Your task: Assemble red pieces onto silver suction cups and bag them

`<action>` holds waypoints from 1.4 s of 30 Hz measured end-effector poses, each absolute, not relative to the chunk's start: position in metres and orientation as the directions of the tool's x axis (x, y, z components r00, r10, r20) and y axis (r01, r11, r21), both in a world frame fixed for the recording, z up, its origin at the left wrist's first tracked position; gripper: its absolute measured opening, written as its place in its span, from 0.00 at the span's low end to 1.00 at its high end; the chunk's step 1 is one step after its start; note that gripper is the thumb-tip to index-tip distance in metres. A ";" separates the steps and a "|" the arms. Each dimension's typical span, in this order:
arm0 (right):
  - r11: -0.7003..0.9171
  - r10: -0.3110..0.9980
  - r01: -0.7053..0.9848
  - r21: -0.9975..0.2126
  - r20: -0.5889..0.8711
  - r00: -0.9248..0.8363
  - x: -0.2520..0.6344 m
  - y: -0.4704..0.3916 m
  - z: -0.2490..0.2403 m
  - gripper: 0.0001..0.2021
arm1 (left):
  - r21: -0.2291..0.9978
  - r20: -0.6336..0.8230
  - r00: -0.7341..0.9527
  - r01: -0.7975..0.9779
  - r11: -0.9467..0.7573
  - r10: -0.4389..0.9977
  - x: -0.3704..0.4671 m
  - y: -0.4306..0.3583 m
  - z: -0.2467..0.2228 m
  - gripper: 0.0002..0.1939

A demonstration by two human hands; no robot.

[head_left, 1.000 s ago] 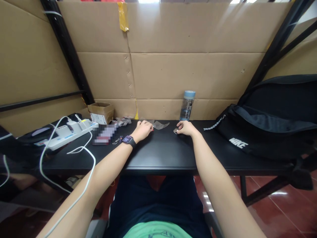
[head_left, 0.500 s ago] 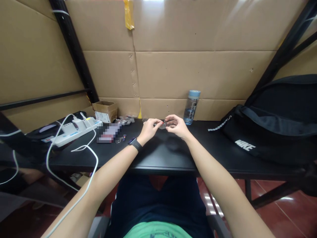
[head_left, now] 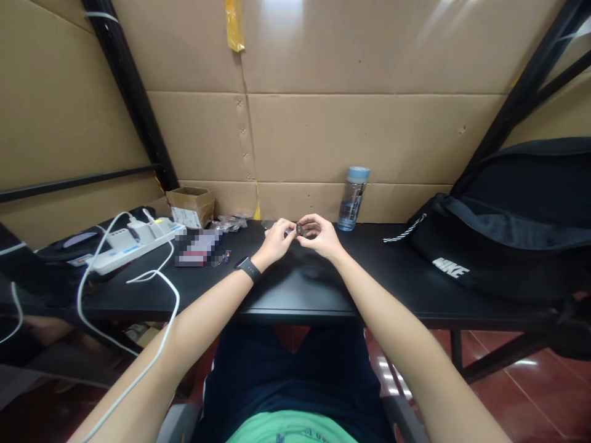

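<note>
At the far left we see a white power strip [head_left: 138, 247] on the black table [head_left: 305, 298], with plugs in it; a white cable [head_left: 174, 289] loops down from there and crosses our left forearm. Behind and to the right, an open cardboard box [head_left: 192, 204] stands near the cardboard wall [head_left: 318, 135]. In front of the box lies a flat item [head_left: 199, 248] blurred by pixels, with a small charm [head_left: 228, 256] just beside its right edge. Clear plastic packets [head_left: 232, 223] lie in a heap near the box.

Our left hand [head_left: 276, 240], a black watch [head_left: 249, 268] on its wrist, has its thumb and fingertips drawn close together; we cannot tell whether they grip anything. Just to the right, a small round dark object [head_left: 299, 229] sits between our two hands, above the table. The thumb and fingers of our right hand [head_left: 324, 237] are clamped on it. Beyond that hand, a clear water bottle [head_left: 353, 200] with a blue lid stands by the wall. At the far right rests a black Nike backpack [head_left: 503, 246], its striped cord [head_left: 404, 229] trailing on the table.
</note>
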State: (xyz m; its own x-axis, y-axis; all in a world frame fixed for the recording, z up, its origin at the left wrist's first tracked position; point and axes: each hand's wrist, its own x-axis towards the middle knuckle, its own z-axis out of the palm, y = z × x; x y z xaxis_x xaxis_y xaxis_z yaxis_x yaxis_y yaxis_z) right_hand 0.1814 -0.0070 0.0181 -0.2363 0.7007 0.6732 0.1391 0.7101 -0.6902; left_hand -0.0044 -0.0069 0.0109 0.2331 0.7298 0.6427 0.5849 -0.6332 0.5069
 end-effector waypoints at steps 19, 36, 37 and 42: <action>0.736 0.676 0.206 -0.644 0.689 -0.261 0.182 -0.010 0.020 0.19 | 0.537 0.625 0.170 0.614 -0.578 0.762 -0.006 0.001 0.004 0.06; 0.485 0.824 -0.081 -0.871 0.486 -0.291 0.185 -0.008 0.019 0.20 | 0.446 0.705 0.165 0.654 -0.612 0.690 -0.005 -0.017 0.017 0.05; 0.491 0.820 -0.070 -0.869 0.487 -0.299 0.185 -0.007 0.019 0.20 | 0.465 0.696 0.158 0.644 -0.607 0.701 -0.005 -0.016 0.017 0.05; 0.527 0.809 0.003 -0.850 0.501 -0.306 0.187 -0.003 0.017 0.19 | 0.553 0.636 0.142 0.602 -0.576 0.758 -0.006 -0.006 0.010 0.08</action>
